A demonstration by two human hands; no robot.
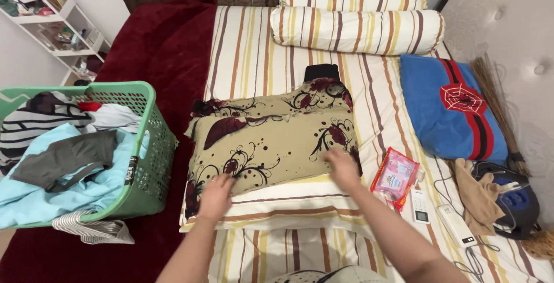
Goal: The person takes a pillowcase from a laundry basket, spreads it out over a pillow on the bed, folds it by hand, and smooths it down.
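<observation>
cloth: a beige folded piece [271,138] with dark red leaves and black swirls, looks like a pillowcase or a small sheet, lying flat on top of a striped pillow [288,211] in the middle of the bed
how it lies: long axis runs left to right across the bed, and it stretches away from both hands toward the bolsters, so the near edge is the bit right under the fingers
left hand: [216,193] flat on the near left corner, fingers spread and loose, pressing not gripping
right hand: [341,167] on the near right edge, a bit blurry but the fingers look open and relaxed too, nothing pinched
which is nearer: pretty even honestly, each hand has its own corner
beside it: pink packet [395,176] just right of the right hand, then a white remote [420,205]
further out: green laundry basket [147,162] stuffed with clothes on the left, on a dark red blanket [161,46]; two striped bolsters [358,29] at the head; blue cushion [450,107] with a red web design on the right
</observation>
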